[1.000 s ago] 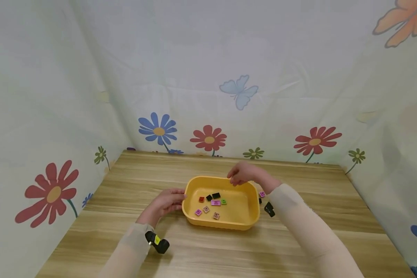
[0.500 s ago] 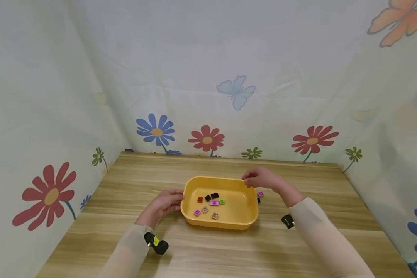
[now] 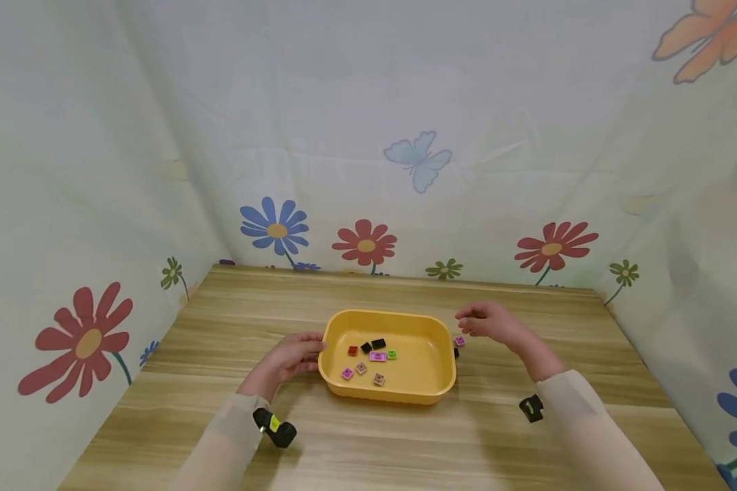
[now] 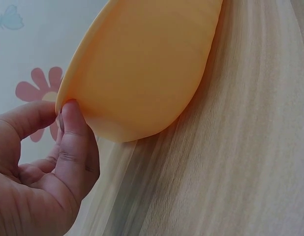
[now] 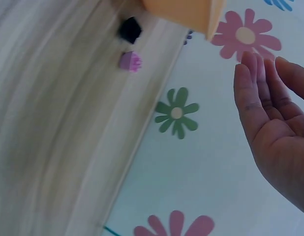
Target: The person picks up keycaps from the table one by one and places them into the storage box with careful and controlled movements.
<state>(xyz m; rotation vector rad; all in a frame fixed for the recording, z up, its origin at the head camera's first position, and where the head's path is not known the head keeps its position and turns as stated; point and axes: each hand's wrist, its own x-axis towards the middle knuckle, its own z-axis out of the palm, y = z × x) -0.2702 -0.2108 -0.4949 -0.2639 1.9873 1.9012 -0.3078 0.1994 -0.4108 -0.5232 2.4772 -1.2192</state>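
At the left end of a yellow plastic basin (image 3: 405, 382), my left hand (image 3: 295, 356) pinches the rim between thumb and fingers, as the left wrist view shows (image 4: 48, 167). Just past the basin's right end, my right hand (image 3: 490, 323) hovers with loosely bent fingers and nothing between them. Close below it on the table lie a small pink block (image 3: 460, 341) with bumps and a black block (image 5: 130, 30). Inside the basin, several small blocks are spread over the left half, among them a red block (image 3: 353, 350), a green block (image 3: 392, 354) and a long pink block (image 3: 377, 356).
The basin stands on a wood-grain table (image 3: 368, 450). A light curtain (image 3: 319, 102) printed with flowers and butterflies encloses the table at the back and sides. Each wrist carries a small black camera, such as the left wrist camera (image 3: 275, 428).
My right hand has moved from over the basin's back rim to the right, beyond its right end. My left hand keeps its hold on the rim, and the blocks in the basin lie the same.
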